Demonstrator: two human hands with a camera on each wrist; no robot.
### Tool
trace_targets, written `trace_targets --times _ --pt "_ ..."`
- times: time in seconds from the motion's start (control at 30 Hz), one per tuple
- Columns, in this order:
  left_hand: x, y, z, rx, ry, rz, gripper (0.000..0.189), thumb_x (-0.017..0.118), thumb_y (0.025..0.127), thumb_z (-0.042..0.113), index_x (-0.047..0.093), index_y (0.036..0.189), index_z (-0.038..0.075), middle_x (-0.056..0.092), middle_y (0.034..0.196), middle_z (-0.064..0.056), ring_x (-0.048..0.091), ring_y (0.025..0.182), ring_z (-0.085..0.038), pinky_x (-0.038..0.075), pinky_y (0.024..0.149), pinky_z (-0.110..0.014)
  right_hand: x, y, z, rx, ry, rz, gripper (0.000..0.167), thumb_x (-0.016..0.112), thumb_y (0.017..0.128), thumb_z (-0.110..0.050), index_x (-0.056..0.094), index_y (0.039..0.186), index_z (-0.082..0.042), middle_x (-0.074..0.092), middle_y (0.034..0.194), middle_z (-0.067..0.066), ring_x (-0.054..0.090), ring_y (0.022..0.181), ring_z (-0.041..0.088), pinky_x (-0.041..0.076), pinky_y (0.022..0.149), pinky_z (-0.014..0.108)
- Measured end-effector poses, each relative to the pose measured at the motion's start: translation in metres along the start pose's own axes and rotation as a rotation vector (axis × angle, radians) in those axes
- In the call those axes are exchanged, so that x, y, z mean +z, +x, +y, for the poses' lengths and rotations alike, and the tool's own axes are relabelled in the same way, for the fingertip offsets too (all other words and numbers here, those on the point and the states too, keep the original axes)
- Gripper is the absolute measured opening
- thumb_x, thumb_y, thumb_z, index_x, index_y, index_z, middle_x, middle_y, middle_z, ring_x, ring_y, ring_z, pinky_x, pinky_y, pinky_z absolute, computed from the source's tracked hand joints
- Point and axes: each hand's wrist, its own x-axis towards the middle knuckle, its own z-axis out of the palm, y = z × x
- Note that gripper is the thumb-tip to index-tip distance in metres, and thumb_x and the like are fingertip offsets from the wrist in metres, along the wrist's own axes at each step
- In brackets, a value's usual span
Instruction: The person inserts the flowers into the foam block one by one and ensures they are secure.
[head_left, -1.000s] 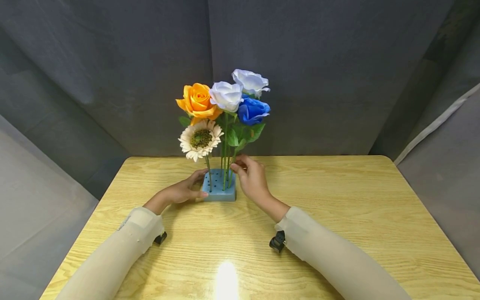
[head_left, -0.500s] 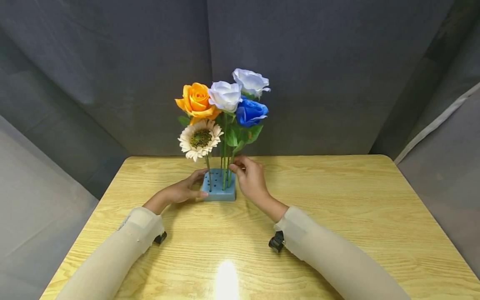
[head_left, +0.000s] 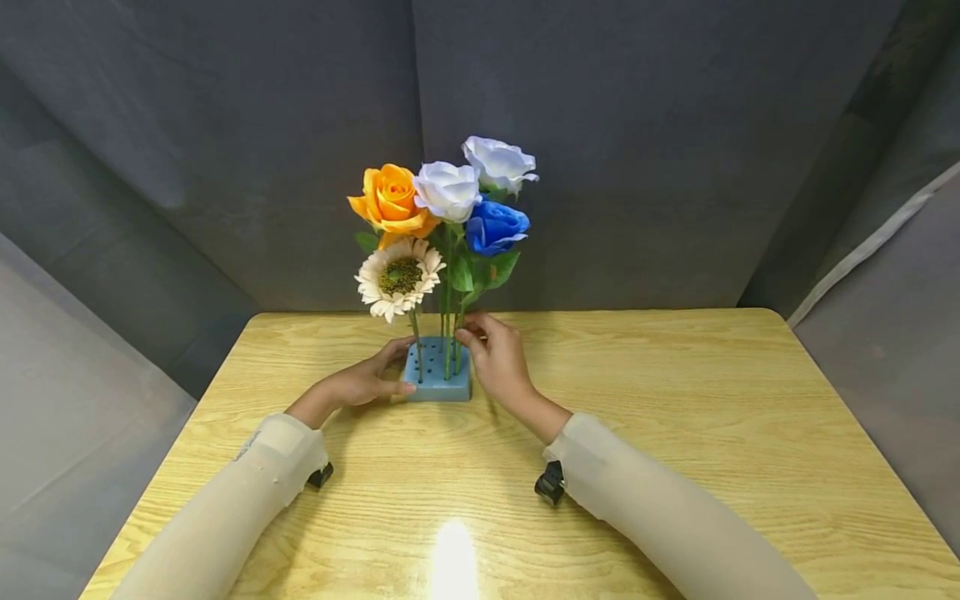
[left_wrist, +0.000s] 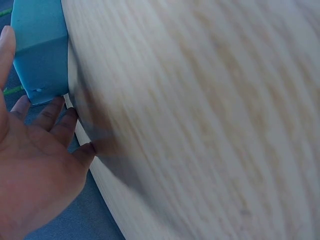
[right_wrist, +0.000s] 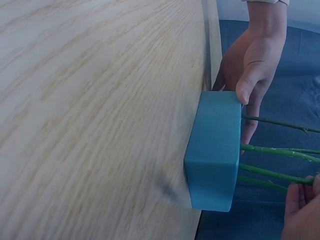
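Note:
Near the table's far edge stands a light blue foam block (head_left: 441,392) with small holes in its top. My left hand (head_left: 362,383) holds its left side, thumb at the front corner and fingers behind. In the left wrist view those fingertips touch the block (left_wrist: 40,50). My right hand (head_left: 501,360) pinches the green stem of a blue rose (head_left: 497,228) just above the block. Also upright in the block are an orange rose (head_left: 393,200), two white roses (head_left: 447,192) and a cream sunflower-like bloom (head_left: 399,277). Leaves and fingers partly hide the stems.
The wooden table (head_left: 675,400) reaches wide on both sides of the block. Grey cloth (head_left: 637,167) hangs close behind its far edge. A small black wrist camera (head_left: 550,483) sits under the right cuff, with another (head_left: 321,476) under the left.
The blue rose has shifted slightly left and down, the right hand moving a little left with it. The left hand and the block have stayed nearly still.

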Motion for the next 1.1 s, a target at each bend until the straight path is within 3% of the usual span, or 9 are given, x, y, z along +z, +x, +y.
trace_targets --times 0.6,0.87,1.1 --pt "-0.001 0.002 -0.001 0.023 -0.003 -0.003 0.090 0.068 0.102 0.020 0.005 0.167 0.016 0.014 0.169 -0.022 0.010 0.156 -0.042 0.011 0.122 -0.067 0.005 0.001 0.008 0.000 0.029 -0.083 0.014 0.065 0.101 -0.009 0.069 0.111 0.001 0.074 0.099 0.014 0.074 0.087 0.027 0.062 0.075 0.031" --pt "0.000 0.002 -0.001 0.022 -0.004 0.001 0.090 0.068 0.102 0.020 0.005 0.167 0.016 0.015 0.168 -0.022 0.012 0.156 -0.042 0.011 0.123 -0.066 0.008 0.002 0.014 -0.009 0.067 -0.101 0.014 0.063 0.102 -0.008 0.067 0.110 0.003 0.073 0.097 0.016 0.072 0.087 0.031 0.063 0.075 0.041" --pt "0.000 0.001 -0.001 0.019 -0.012 -0.010 0.090 0.067 0.103 0.020 0.004 0.167 0.016 0.013 0.169 -0.022 0.010 0.156 -0.042 0.010 0.122 -0.067 0.009 0.001 0.020 0.007 0.060 -0.131 0.012 0.061 0.104 -0.010 0.067 0.109 -0.001 0.073 0.096 0.014 0.072 0.086 0.029 0.063 0.075 0.041"
